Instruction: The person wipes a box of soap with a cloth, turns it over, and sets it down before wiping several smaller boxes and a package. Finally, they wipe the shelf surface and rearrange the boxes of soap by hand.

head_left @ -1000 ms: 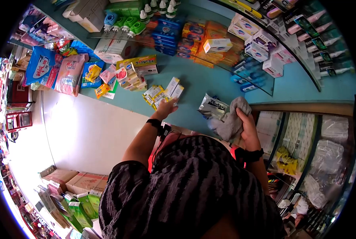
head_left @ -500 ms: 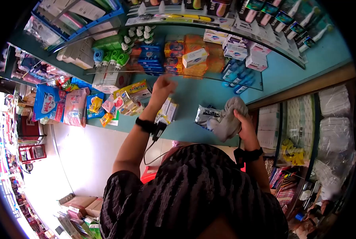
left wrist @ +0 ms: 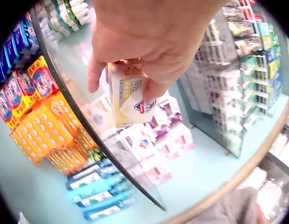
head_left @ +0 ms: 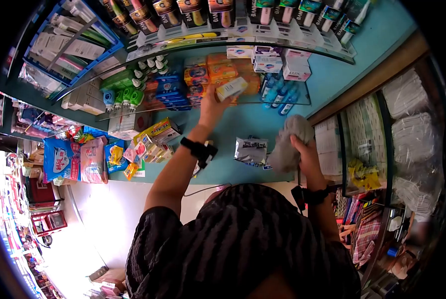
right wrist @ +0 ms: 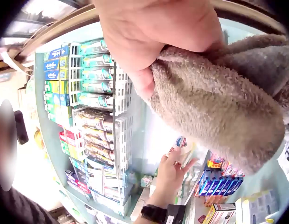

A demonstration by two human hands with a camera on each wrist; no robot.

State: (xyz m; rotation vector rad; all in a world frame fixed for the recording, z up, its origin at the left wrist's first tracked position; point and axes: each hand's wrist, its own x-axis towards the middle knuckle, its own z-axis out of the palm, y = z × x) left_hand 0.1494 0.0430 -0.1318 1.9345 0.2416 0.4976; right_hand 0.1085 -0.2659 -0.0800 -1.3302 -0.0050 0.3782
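My left hand (head_left: 212,110) reaches forward over the glass shelf and pinches a small white and yellow soap box (head_left: 232,88) at one end. From the left wrist view, the thumb and fingers lie on either side of the soap box (left wrist: 127,100), above the glass shelf edge (left wrist: 88,123). A bunched grey cloth (head_left: 286,145) hangs from my right hand (head_left: 308,155), which grips it near the counter's right side. That fuzzy cloth (right wrist: 219,107) fills much of the right wrist view. Beside it lies a silver packet (head_left: 251,150) on the blue-green counter.
Under the glass stand orange soap packs (left wrist: 44,123), blue packs (head_left: 171,91) and several blue bottles (head_left: 282,94). More soap boxes (head_left: 268,64) stack at the back right. Bags (head_left: 61,159) and small boxes (head_left: 155,149) crowd the counter's left end.
My left hand has left the small yellow-white boxes on the counter, moved forward to the shelf and taken hold of the soap box there. My right hand keeps the cloth; the head view has shifted.
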